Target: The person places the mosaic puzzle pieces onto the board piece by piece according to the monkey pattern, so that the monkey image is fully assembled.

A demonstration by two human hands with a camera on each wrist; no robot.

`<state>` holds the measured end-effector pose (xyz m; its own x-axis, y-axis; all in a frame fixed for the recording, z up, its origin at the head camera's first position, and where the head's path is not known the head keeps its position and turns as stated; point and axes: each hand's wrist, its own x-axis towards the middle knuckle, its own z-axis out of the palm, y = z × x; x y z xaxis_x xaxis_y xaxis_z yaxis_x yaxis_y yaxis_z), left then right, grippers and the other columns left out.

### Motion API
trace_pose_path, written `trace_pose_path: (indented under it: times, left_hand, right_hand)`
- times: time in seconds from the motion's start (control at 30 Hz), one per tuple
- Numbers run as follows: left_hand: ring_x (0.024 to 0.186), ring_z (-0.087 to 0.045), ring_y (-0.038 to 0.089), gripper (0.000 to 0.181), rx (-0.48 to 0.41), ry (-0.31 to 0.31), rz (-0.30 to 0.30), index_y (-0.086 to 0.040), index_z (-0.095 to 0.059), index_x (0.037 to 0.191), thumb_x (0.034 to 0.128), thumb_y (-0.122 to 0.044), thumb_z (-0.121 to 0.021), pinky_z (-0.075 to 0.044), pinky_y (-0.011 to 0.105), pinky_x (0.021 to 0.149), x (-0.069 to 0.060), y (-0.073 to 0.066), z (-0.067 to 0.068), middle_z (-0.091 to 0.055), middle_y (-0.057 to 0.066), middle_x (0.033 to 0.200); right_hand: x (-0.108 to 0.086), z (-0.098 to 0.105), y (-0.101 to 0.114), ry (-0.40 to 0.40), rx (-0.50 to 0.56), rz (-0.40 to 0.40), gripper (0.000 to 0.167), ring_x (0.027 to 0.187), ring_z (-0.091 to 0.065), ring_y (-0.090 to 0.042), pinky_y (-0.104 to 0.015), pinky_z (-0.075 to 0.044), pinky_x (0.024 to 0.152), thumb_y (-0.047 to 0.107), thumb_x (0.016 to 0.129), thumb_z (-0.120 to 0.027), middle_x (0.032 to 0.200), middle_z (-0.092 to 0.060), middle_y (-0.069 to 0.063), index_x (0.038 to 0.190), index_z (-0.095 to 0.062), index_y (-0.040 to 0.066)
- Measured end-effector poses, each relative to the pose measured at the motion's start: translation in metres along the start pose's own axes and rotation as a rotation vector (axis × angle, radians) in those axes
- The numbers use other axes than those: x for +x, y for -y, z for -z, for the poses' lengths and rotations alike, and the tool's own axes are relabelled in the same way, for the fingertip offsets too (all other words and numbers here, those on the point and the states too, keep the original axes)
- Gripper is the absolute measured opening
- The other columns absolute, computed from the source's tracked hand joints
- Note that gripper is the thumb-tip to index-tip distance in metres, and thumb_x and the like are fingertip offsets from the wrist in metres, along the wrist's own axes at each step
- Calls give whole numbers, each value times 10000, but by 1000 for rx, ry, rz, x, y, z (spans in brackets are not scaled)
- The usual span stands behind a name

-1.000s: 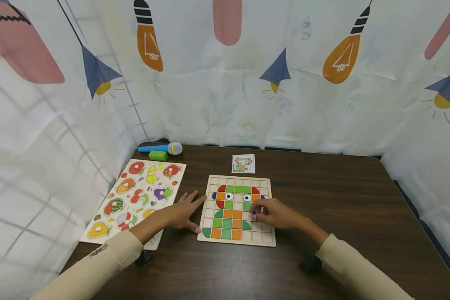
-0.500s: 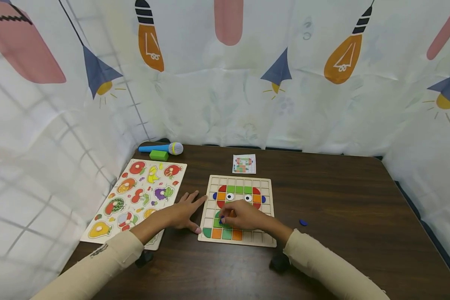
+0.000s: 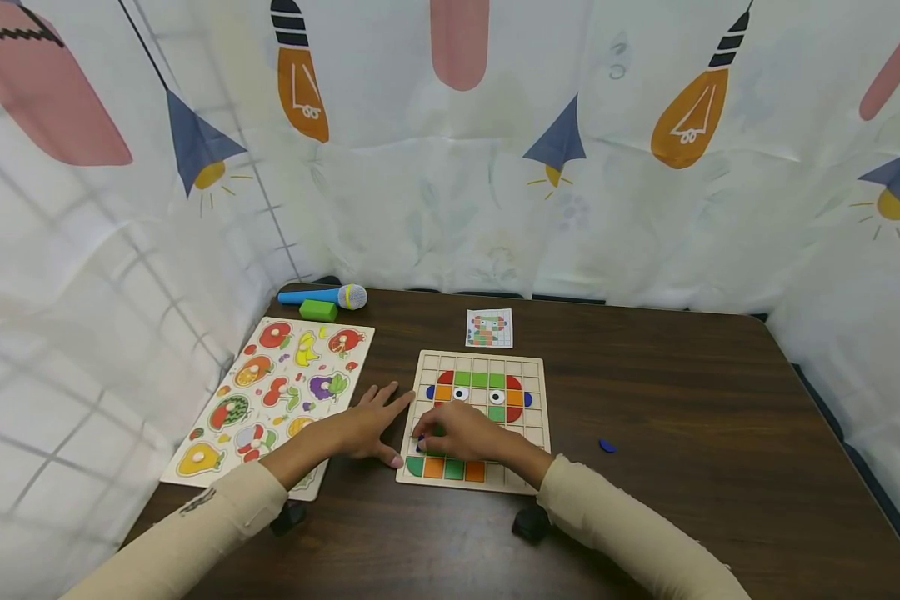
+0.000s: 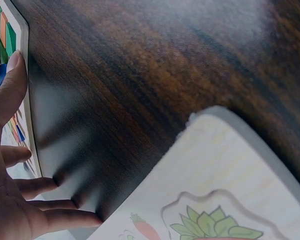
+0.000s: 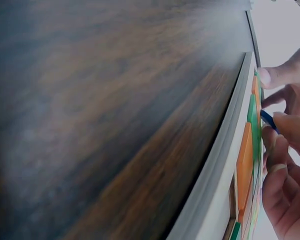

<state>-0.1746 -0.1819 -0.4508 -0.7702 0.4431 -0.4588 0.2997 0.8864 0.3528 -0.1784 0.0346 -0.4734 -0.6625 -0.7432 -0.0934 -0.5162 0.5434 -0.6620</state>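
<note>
The wooden grid board (image 3: 528, 433) holds orange, green and red tiles and two round eye tiles (image 3: 497, 397). My right hand (image 3: 465, 431) reaches over its left part, hiding several tiles. Between thumb and fingers it pinches a small blue tile (image 5: 268, 119), just above the board's surface in the right wrist view. My left hand (image 3: 369, 427) lies at the board's left edge with fingers spread. Its thumb rests on the near left corner, beside a green quarter-round tile (image 3: 414, 466).
A loose blue tile (image 3: 607, 446) lies on the table to the right. Behind the board is a small pattern card (image 3: 489, 327). On the left are a fruit puzzle board (image 3: 270, 392), a green block (image 3: 318, 311) and a toy microphone (image 3: 322, 297).
My right hand has moved left across the board with the blue tile pinched, from its right side to its left. The loose blue tile on the table has come into view. My left hand has stayed put.
</note>
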Motion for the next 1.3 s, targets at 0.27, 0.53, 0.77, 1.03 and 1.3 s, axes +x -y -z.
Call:
trace_pose_path:
  times: [0.27,0.53,0.77,1.03,1.3]
  left_hand:
    - [1490,-111,562,1029,2,7,7,-137,-252,1599,803,-448,-824,-259,707,1124,0,-1,1,-139,247,1656]
    - [1495,-103,554,1029,5,8,9,-143,-242,1603,808,-454,-818,-266,704,1123,0,-2,1,-128,240,1661]
    - [1495,-105,555,1024,12,10,7,-140,-242,1603,812,-451,-814,-271,704,1121,0,-2,1,-127,240,1661]
    - [1493,-107,559,1032,11,9,3,-143,-240,1603,808,-470,-809,-273,709,1115,1,0,0,-131,244,1659]
    - [1500,-94,549,1038,12,14,22,-170,-234,1608,802,-463,-817,-265,698,1128,1,-2,1,-123,229,1665]
  right_hand:
    - [4,-1,2,-11,-71,-8,218,828,-576,-37,-196,-486,779,247,963,-692,931,-697,94,1158,-761,177]
    - [1,4,1,-32,-116,-42,139,860,-603,-56,-232,-501,787,299,937,-723,916,-672,137,1044,-754,217]
    - [5,0,2,-13,-163,-44,116,879,-590,-34,-245,-513,805,331,909,-755,954,-678,122,979,-774,241]
    - [6,-1,2,-33,-166,-26,163,861,-592,-35,-225,-508,773,333,907,-757,945,-685,110,1016,-789,216]
    - [-6,19,-11,-71,-96,3,208,943,-624,-86,-268,-515,878,304,965,-684,1043,-709,86,1115,-769,188]
